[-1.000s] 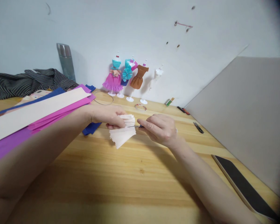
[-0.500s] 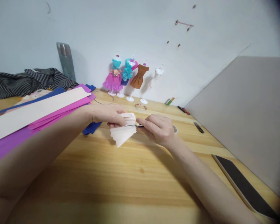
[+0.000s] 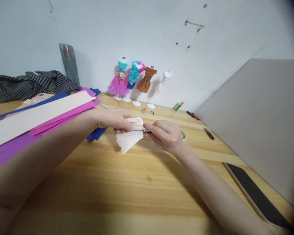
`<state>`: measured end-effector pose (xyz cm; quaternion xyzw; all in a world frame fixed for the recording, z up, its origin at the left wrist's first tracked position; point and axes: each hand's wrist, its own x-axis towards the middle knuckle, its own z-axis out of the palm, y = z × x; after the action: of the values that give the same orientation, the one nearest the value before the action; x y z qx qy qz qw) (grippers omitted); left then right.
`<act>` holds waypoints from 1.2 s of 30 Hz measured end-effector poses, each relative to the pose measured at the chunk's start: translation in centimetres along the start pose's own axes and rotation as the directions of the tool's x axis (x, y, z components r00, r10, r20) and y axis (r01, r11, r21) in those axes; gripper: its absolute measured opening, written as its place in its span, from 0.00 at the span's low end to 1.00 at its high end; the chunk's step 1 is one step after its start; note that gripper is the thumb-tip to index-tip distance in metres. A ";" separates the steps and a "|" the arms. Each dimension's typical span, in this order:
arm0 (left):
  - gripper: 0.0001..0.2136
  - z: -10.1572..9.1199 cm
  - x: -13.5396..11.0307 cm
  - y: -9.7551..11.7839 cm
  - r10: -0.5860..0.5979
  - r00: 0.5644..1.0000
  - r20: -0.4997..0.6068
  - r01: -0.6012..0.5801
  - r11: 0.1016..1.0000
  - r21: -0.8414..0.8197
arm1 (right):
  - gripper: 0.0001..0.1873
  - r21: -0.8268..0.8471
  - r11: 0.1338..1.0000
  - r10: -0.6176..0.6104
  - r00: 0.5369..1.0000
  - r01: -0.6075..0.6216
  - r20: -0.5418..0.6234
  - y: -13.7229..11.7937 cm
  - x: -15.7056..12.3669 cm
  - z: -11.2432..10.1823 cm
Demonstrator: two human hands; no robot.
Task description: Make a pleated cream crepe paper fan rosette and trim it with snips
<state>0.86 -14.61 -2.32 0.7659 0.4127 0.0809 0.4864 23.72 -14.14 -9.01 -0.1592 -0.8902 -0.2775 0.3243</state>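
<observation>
Between my hands, above the wooden table, is a pleated piece of pale pink crepe paper [image 3: 129, 142], its lower part fanned out and its edge jagged. My left hand [image 3: 116, 120] is closed on the paper from the left, thumb on top. My right hand [image 3: 165, 134] is closed around a small pair of scissors [image 3: 147, 131]; the handles are mostly hidden by the fingers. The thin blades point left and lie across the pleats, close to my left fingers. Whether the blades are parted I cannot tell.
Coloured paper strips [image 3: 39, 119] lie at left, with striped cloth [image 3: 31, 86] and a bottle [image 3: 70, 63] behind. Mini mannequins [image 3: 147, 80] in paper dresses stand by the wall. At right are a tape roll [image 3: 183, 134], a cutter knife [image 3: 209, 133] and a dark tablet-like device [image 3: 257, 194].
Both hands stay nearly in place. The scissors have shifted very slightly upward against the paper, and a little more of their blades and handle shows.
</observation>
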 end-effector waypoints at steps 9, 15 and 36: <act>0.05 0.0 0.0 0.3 -0.043 0.999 -0.016 0.044 0.995 0.087 | 0.08 -0.008 1.000 -0.013 1.000 0.013 0.007 0.0 -0.1 0.1; 0.05 -0.1 0.0 0.2 -0.029 1.000 0.012 0.028 0.997 0.078 | 0.08 -0.022 1.000 -0.015 1.000 0.016 0.022 0.1 -0.3 0.2; 0.04 -0.7 0.3 -1.1 0.053 0.998 -0.034 -0.054 0.998 -0.039 | 0.12 0.221 0.962 0.121 0.977 -0.158 0.173 1.0 -0.6 0.3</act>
<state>0.06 -13.75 -2.96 0.7653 0.3984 0.1146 0.4923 24.49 -13.26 -9.27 -0.2039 -0.9260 -0.1337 0.2882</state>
